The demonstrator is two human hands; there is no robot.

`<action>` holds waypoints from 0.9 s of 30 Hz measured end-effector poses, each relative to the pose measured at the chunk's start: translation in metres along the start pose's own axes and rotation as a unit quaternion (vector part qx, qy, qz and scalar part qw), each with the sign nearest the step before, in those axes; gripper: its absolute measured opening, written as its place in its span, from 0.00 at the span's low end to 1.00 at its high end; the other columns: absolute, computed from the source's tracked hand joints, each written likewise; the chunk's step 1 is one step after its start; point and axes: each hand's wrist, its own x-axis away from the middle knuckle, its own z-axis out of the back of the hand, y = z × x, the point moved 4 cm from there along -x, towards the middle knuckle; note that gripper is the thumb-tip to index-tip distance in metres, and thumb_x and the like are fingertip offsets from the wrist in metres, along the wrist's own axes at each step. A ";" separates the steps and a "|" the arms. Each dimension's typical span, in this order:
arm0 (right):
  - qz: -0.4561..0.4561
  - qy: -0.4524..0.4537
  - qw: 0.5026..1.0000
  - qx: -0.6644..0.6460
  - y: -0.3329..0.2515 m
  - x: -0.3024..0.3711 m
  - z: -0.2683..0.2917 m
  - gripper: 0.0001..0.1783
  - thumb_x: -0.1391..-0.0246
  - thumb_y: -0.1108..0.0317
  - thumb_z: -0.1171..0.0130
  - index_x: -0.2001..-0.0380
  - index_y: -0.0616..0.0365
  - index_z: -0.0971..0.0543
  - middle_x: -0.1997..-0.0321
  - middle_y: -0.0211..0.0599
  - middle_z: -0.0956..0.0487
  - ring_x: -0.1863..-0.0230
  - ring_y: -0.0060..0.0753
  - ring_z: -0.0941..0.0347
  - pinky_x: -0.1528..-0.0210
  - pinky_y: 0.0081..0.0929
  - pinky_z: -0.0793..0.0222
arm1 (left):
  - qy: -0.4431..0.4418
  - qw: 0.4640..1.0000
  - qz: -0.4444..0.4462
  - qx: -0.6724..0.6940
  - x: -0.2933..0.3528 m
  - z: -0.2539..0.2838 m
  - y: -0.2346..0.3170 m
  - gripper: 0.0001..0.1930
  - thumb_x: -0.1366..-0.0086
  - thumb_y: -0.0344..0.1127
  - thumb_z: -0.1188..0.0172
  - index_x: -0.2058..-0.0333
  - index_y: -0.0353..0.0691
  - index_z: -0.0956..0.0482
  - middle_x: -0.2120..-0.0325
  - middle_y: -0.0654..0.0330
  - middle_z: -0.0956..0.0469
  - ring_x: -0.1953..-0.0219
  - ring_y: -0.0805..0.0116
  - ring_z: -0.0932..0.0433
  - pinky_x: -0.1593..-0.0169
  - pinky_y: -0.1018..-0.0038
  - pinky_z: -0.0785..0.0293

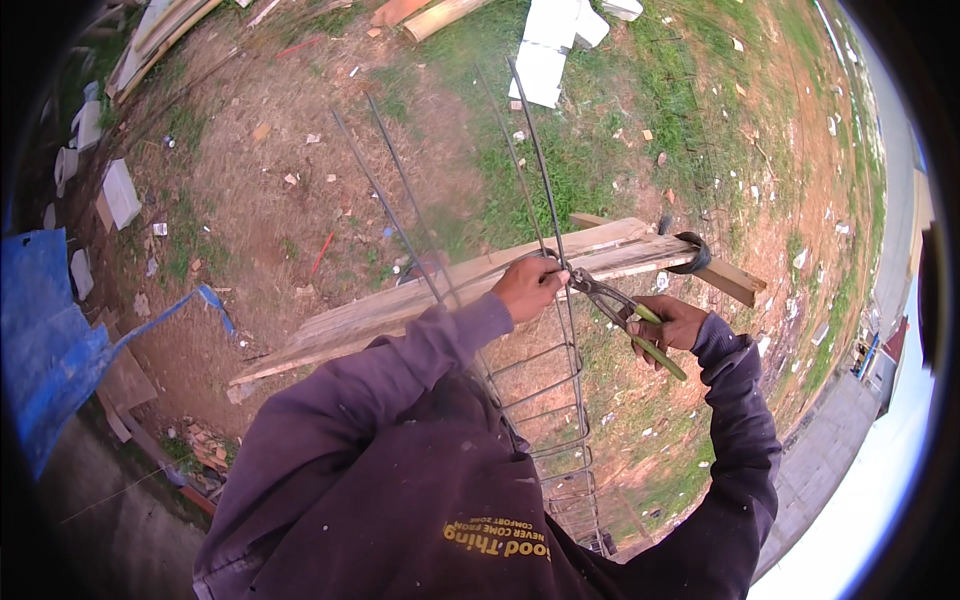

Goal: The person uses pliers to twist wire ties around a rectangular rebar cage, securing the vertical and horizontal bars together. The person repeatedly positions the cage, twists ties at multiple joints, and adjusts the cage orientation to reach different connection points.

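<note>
My right hand [670,328] is wrapped round the green handles of end-cutting nippers [605,292], whose handles are spread apart. Their jaws meet a steel bar of the rebar cage [580,385], just right of my left fingertips. My left hand [530,288] is closed at the same joint, pinching at the bar where a stirrup seems to cross it. Any tie wire there is too small to make out. Long bars of the cage run away from me past a wooden plank [400,312], and square stirrups show nearer to my body.
A black strap or tube [690,254] wraps the plank's right end, by a timber [733,280]. Bar ends project beyond the plank. White sheets [540,70] lie on the grass ahead. A blue tarp [45,340] hangs at left, and scattered litter covers the ground.
</note>
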 end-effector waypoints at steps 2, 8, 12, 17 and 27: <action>0.019 0.035 0.998 -0.057 0.011 -0.003 -0.019 0.16 0.37 0.58 0.47 0.60 0.61 0.31 0.76 0.36 0.25 0.78 0.29 0.24 0.78 0.29 0.25 | -0.009 1.000 0.015 0.001 0.000 0.000 0.001 0.15 0.32 0.40 0.46 0.68 0.31 0.22 0.85 0.62 0.29 0.80 0.74 0.31 0.72 0.70 0.34; 0.063 0.128 0.983 -0.119 0.029 -0.010 -0.054 0.14 0.45 0.68 0.36 0.64 0.64 0.30 0.79 0.35 0.25 0.81 0.28 0.26 0.79 0.28 0.27 | -0.025 0.999 0.032 -0.016 -0.001 0.000 0.001 0.16 0.32 0.41 0.47 0.66 0.31 0.21 0.84 0.61 0.28 0.79 0.73 0.29 0.71 0.70 0.33; 0.074 0.098 0.992 -0.003 0.025 -0.010 -0.032 0.18 0.56 0.69 0.26 0.72 0.64 0.28 0.81 0.34 0.24 0.81 0.27 0.24 0.79 0.28 0.27 | -0.012 0.999 0.005 -0.043 -0.001 0.000 0.002 0.15 0.33 0.40 0.46 0.66 0.31 0.21 0.83 0.60 0.28 0.78 0.71 0.29 0.70 0.69 0.33; -0.015 -0.068 0.995 -0.074 0.023 -0.015 0.001 0.23 0.60 0.72 0.25 0.65 0.64 0.29 0.78 0.40 0.22 0.79 0.34 0.21 0.78 0.31 0.24 | 0.001 1.000 -0.010 -0.019 0.001 0.002 0.003 0.15 0.33 0.40 0.45 0.66 0.30 0.21 0.83 0.59 0.29 0.78 0.70 0.29 0.70 0.68 0.33; 0.165 0.394 0.732 0.531 -0.006 0.033 -0.031 0.29 0.46 0.59 0.42 0.43 0.59 0.35 0.52 0.48 0.30 0.55 0.52 0.31 0.56 0.43 0.32 | -0.006 1.000 -0.009 -0.008 -0.002 0.004 0.004 0.15 0.34 0.39 0.45 0.70 0.31 0.22 0.85 0.61 0.31 0.80 0.72 0.32 0.73 0.69 0.35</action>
